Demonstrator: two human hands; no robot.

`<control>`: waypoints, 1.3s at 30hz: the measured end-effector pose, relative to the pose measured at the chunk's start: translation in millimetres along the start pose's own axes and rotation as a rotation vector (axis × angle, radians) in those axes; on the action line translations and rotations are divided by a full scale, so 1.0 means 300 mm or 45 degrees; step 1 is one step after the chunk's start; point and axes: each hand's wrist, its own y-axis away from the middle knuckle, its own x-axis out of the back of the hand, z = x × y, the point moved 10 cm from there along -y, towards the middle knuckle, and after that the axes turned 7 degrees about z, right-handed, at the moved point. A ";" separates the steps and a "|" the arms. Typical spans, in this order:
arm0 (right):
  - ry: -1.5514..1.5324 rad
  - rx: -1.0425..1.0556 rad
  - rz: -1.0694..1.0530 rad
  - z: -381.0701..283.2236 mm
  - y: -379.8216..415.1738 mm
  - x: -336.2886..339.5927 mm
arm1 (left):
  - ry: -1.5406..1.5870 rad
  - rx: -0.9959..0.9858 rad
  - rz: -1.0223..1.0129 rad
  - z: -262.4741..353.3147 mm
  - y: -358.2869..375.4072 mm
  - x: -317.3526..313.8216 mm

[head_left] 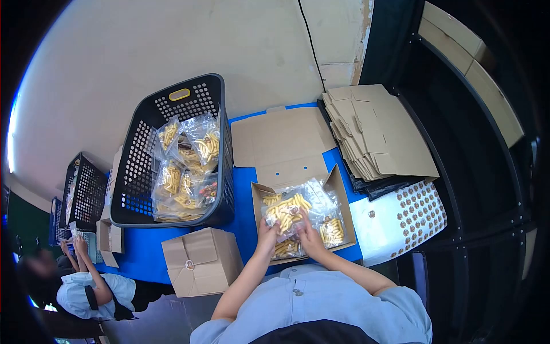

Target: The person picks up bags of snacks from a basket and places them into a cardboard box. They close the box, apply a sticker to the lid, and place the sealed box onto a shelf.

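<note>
Between my hands is a clear plastic bag of yellow, finger-shaped pieces. My left hand grips its left lower side, and my right hand grips the right lower side. The bag is over an open cardboard box, whose lid lies folded back away from me. Similar bags lie inside the box, partly covered by the held bag and my hands. What the yellow pieces are made of I cannot make out.
A black perforated basket with more bags stands left of the box. Nearer me is a closed cardboard box with a round sticker. Flattened cardboard boxes and a sticker sheet lie right. Another person works far left beside another basket.
</note>
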 end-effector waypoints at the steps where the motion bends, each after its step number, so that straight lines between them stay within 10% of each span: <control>1: -0.042 -0.349 -0.010 0.068 0.009 0.020 | 0.109 -0.046 -0.020 0.005 -0.005 0.000; 6: -0.233 -0.135 0.807 0.252 -0.092 0.288 | 0.024 -0.023 -0.019 0.061 0.036 -0.014; 8: -0.726 -0.526 0.342 0.301 -0.132 0.242 | 0.026 -0.029 -0.058 0.062 0.036 -0.029; 11: -0.551 -0.629 0.387 0.323 -0.149 0.311 | -0.088 0.039 -0.130 0.015 0.025 -0.080; 19: 1.039 -0.219 0.293 0.173 -0.128 0.365 | -0.737 -0.221 -0.227 -0.121 -0.166 -0.157; 27: 1.171 -0.120 0.189 0.114 -0.191 0.350 | -1.235 -0.730 0.020 0.072 -0.136 -0.223; 29: 1.416 0.407 0.328 -0.020 -0.169 0.292 | -1.550 -1.100 -0.081 0.101 -0.063 -0.285; 33: 0.978 -0.016 -0.192 0.199 -0.168 0.170 | -1.523 -0.732 -0.254 0.001 -0.103 -0.263; 39: 0.994 0.077 -0.202 0.209 -0.198 0.159 | -1.469 -0.759 -0.249 0.144 -0.014 -0.322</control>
